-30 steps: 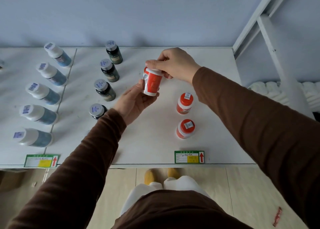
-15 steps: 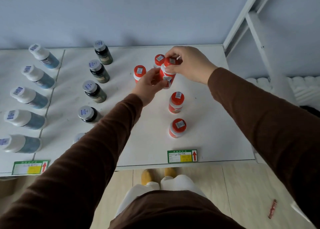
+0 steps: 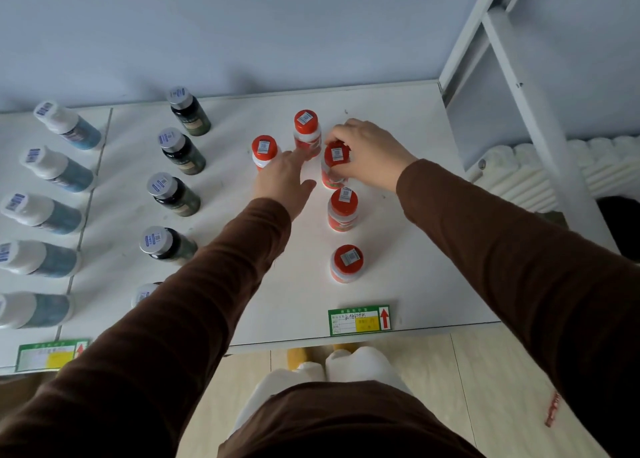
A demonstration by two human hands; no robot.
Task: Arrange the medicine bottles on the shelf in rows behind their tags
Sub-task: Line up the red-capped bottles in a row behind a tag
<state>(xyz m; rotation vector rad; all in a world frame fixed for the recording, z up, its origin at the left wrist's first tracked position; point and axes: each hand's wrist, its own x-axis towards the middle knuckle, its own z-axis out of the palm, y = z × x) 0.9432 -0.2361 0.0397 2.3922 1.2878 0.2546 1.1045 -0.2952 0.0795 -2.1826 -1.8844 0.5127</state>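
We see a white shelf point(image 3: 398, 284) against the wall. Near its right edge three red-capped bottles point(image 3: 343, 208) stand in a row running back from a green tag point(image 3: 359, 320) at the front edge. Two more red-capped bottles point(image 3: 306, 132) stand nearer the back edge. Dark bottles point(image 3: 173, 194) line the middle, and white-capped blue bottles point(image 3: 45, 213) the left part, behind another green tag point(image 3: 48, 355).

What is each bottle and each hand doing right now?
Red-capped bottle in the right hand: upright, gripped at the cap.
Four other red-capped bottles: upright, capped.
Dark bottles: upright, in a row.
White-capped bottles: upright, in a row.
Right hand: gripping.
Left hand: fingers straight, holding nothing.
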